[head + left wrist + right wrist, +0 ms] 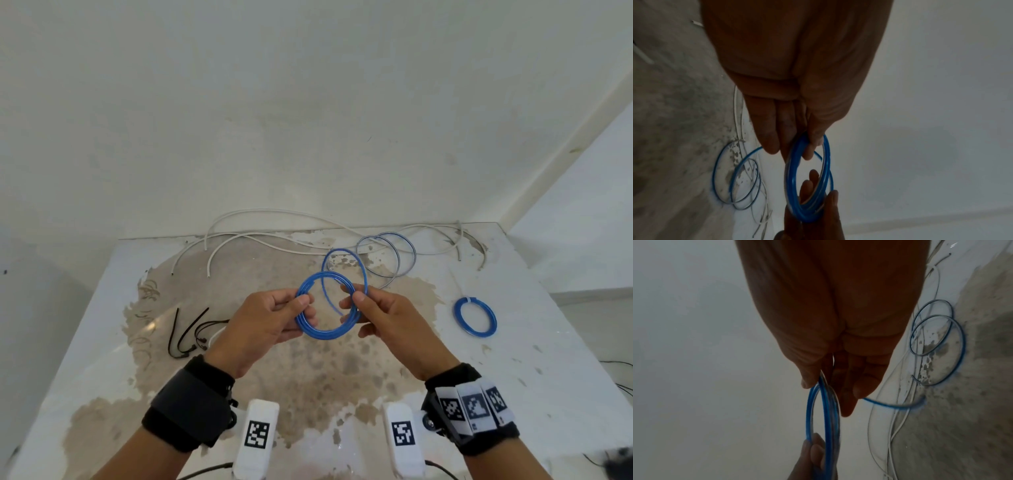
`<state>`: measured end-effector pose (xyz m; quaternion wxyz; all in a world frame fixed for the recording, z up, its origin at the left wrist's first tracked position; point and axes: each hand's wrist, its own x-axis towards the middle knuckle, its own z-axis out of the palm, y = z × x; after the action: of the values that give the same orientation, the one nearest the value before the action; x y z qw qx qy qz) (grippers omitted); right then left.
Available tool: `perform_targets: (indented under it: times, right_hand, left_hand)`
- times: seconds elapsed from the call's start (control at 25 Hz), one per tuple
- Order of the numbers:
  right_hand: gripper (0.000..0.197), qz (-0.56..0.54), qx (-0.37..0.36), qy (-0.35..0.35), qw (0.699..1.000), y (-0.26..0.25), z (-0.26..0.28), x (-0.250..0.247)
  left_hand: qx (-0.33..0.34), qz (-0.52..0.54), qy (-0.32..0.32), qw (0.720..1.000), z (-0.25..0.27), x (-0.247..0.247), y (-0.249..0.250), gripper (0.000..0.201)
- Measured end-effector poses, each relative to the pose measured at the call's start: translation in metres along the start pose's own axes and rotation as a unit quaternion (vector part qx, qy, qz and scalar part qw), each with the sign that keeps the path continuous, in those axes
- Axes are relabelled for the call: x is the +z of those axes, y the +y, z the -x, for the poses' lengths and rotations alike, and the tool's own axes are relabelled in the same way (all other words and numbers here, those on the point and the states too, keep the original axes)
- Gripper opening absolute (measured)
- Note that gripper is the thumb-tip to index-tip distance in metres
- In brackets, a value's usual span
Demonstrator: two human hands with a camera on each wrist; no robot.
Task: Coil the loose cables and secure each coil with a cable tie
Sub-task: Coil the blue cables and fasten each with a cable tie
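I hold a blue cable coil (325, 334) of several turns in the air above the table. My left hand (274, 318) pinches its left side between thumb and fingers; the same coil (807, 186) shows in the left wrist view. My right hand (373, 313) pinches its right side, where the coil (824, 418) runs under the thumb. The cable's loose tail loops (376, 260) trail back onto the table. A second blue coil (475, 317) with a white tie lies at the right. Black cable ties (186, 334) lie at the left.
Long white cables (260, 240) sprawl across the back of the worn white table (513, 359), near the wall. Thin blue loops (937, 340) rest beside them. Dark wires lie on the floor at the right of the table.
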<state>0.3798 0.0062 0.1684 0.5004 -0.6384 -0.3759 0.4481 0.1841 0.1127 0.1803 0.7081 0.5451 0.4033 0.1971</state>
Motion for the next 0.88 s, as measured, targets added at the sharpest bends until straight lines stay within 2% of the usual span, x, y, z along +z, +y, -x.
perform_targets:
  times: [0.24, 0.52, 0.72, 0.88]
  right_hand:
    - [0.032, -0.025, 0.077, -0.132, 0.988, -0.007, 0.007, -0.013]
    - [0.021, 0.032, 0.096, -0.147, 0.984, 0.003, 0.009, -0.006]
    - [0.030, -0.062, 0.133, -0.184, 0.972, 0.001, 0.017, 0.003]
    - [0.031, -0.097, 0.137, -0.172, 0.971, 0.000, 0.020, 0.002]
  left_hand:
    - [-0.044, -0.020, -0.055, 0.997, 0.002, -0.009, -0.001, 0.021]
    - [-0.057, -0.027, -0.072, 0.995, -0.002, -0.005, -0.008, 0.020]
    - [-0.075, -0.045, -0.086, 0.992, -0.005, -0.010, -0.011, 0.022]
    - [-0.079, -0.032, -0.089, 0.992, -0.005, -0.011, -0.010, 0.023]
